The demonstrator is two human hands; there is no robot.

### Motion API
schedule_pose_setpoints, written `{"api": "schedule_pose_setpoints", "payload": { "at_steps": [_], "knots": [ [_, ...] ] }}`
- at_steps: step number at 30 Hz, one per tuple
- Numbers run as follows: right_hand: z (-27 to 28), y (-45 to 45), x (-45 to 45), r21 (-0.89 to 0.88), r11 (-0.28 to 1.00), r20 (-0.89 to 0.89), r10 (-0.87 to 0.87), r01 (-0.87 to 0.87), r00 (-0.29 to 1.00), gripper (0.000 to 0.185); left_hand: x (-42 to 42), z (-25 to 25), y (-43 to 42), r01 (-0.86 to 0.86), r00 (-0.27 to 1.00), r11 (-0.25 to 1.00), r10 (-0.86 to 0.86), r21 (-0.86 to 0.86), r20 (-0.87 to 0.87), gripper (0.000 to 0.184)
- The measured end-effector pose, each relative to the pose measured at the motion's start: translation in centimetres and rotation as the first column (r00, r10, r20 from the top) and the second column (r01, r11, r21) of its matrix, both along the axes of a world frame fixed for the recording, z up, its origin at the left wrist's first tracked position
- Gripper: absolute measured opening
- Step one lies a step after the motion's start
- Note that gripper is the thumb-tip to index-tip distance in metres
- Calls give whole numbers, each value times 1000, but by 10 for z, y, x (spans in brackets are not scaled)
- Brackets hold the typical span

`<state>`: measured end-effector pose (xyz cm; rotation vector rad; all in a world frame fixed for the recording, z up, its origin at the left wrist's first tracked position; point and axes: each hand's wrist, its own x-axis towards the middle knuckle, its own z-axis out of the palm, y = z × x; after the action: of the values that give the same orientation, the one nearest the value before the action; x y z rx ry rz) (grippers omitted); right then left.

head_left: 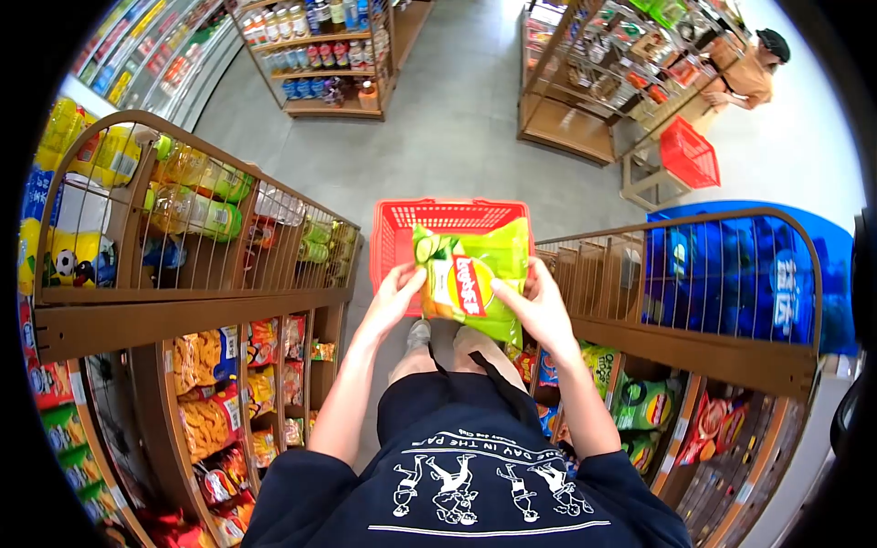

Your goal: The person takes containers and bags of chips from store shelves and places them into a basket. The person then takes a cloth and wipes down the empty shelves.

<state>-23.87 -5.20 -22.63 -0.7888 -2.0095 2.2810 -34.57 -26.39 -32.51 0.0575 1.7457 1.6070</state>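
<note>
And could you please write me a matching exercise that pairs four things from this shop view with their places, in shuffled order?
Things
1. Green chip bag
2. Nearer red shopping basket
3. Black cap
4. Blue display

Places
A. On the head of the person at upper right
B. Seen on the right through the wire bars above a brown shelf edge
C. Held between the left hand and right hand
D. Partly hidden behind the held bag

Pairs: 1-C, 2-D, 3-A, 4-B
</note>
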Motion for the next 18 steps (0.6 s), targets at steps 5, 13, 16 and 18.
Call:
{"api": "schedule_pose_setpoints", "payload": {
  "at_steps": [5,13,16,18],
  "knots": [
    [-24,69,-38,157,987,-102,1,15,995,41,-42,-18,69,-42,999,999,42,29,15,70],
    [-119,110,-44,629,772,-24,-94,89,995,43,-34,-126,161,-211,944,975,220,-64,246,48],
    [-152,116,-40,592,796,-24,-139,126,990,46,-27,-160,177,-214,927,971,237,-111,290,46],
    [-170,121,-38,596,790,-30,-158,144,987,52,-28,-193,183,-186,941,966,227,-178,250,45]
  ]
}}
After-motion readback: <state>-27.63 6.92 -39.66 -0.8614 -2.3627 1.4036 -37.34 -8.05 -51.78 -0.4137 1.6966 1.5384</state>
